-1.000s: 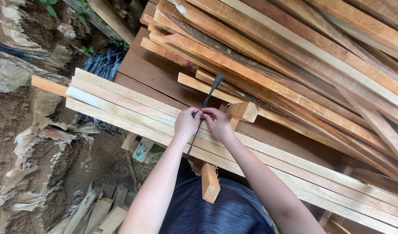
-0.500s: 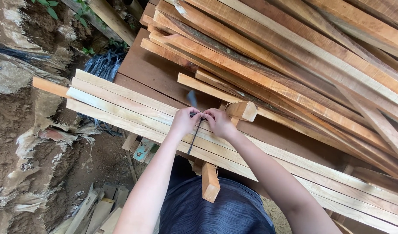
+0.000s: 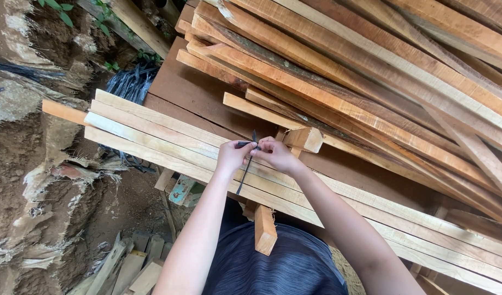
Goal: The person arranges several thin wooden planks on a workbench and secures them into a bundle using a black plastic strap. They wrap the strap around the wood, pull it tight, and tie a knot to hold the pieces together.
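Observation:
My left hand [image 3: 233, 155] and my right hand [image 3: 276, 154] meet over a bundle of long pale wooden slats [image 3: 152, 136] lying across a brown board. Both pinch a thin black strap [image 3: 245, 170] that wraps over the slats; its loose end hangs down toward me and a short end pokes up between my fingers. A small wooden block [image 3: 304, 139] sits just beyond my right hand.
A big stack of reddish-brown planks [image 3: 371, 71] slopes across the upper right. A short wooden post [image 3: 264, 229] stands below the slats near my body. Bare earth and wood scraps [image 3: 125, 267] lie at left, with a bunch of black straps [image 3: 128, 82] by the board's edge.
The long strap end that stuck up beyond my hands has been drawn down; only a short tip shows above my fingers now. My hands stay together on the slats.

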